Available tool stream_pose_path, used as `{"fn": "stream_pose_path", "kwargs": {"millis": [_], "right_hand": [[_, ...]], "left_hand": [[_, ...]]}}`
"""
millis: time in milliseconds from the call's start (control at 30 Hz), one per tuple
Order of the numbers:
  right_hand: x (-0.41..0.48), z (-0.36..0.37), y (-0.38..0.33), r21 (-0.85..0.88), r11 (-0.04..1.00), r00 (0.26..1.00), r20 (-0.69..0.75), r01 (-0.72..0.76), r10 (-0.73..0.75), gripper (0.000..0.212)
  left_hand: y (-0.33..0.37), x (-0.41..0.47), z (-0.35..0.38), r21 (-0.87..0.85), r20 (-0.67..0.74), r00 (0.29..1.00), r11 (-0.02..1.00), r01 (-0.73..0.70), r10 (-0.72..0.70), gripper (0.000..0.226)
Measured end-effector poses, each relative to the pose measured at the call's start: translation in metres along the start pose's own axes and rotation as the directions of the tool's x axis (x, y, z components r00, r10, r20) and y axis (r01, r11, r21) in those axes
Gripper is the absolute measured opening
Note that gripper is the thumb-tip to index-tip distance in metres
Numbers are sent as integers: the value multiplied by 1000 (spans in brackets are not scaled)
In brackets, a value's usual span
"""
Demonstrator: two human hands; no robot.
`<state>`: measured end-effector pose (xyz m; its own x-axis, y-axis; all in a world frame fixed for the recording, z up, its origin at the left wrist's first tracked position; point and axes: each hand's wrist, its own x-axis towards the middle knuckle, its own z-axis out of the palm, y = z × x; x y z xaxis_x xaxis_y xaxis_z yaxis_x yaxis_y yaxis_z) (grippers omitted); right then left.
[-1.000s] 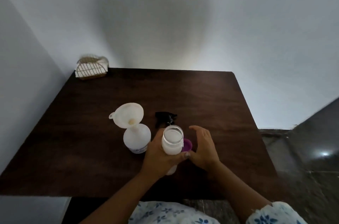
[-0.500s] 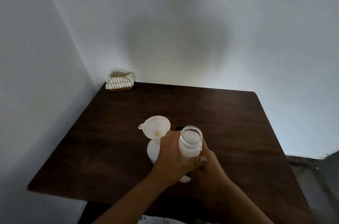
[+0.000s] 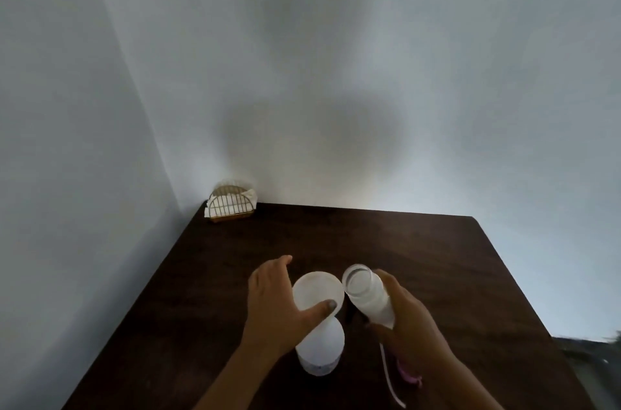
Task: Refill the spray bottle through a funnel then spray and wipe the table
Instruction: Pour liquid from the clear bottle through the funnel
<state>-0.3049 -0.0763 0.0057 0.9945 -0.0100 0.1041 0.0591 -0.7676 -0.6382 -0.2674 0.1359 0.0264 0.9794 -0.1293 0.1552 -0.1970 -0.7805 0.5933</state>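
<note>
Spray bottle (image 3: 321,347) stands upright on the dark table (image 3: 420,261), near the front edge, with its top off and a white funnel (image 3: 317,290) seated in its neck. I take the bottle as my landmark. Its body is white and cloudy, and I cannot tell how much liquid is in it. The funnel's bowl looks pale and bare inside; whether any liquid lies in it I cannot tell.

My left hand (image 3: 274,309) wraps around the funnel from the left of the bottle, thumb laid across the near rim, fingers curled behind the far side, gripping it.

My right hand (image 3: 408,325) is just right of the bottle and clenched around a clear jar (image 3: 366,293). The jar is tilted, its open mouth leaning toward the funnel and almost touching its rim. Milky white liquid fills its lower part.

To the right of the bottle and nearer to me, a thin white tube (image 3: 389,376) and a small purple piece (image 3: 408,376) show below my right wrist. Far beyond the bottle, in the back left corner, sits a wire napkin holder (image 3: 231,203) with white napkins.
</note>
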Motion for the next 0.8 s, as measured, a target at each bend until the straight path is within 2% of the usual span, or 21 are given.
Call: {"fn": "stream_pose_path", "kwargs": {"millis": [100, 167, 633, 800], "right_hand": [[7, 1, -3, -56, 998, 1000, -18, 20, -21, 79], [12, 1, -4, -83, 996, 999, -12, 40, -41, 76], [26, 0, -5, -314, 947, 998, 34, 68, -60, 70], [28, -4, -8, -385, 915, 992, 21, 124, -125, 67]], "left_hand": [[-1, 6, 4, 105, 118, 992, 994, 36, -48, 123], [-2, 10, 9, 152, 148, 987, 988, 41, -64, 125], [-6, 18, 22, 222, 207, 978, 974, -49, 2, 98], [-11, 17, 27, 71, 170, 983, 994, -82, 69, 88]]}}
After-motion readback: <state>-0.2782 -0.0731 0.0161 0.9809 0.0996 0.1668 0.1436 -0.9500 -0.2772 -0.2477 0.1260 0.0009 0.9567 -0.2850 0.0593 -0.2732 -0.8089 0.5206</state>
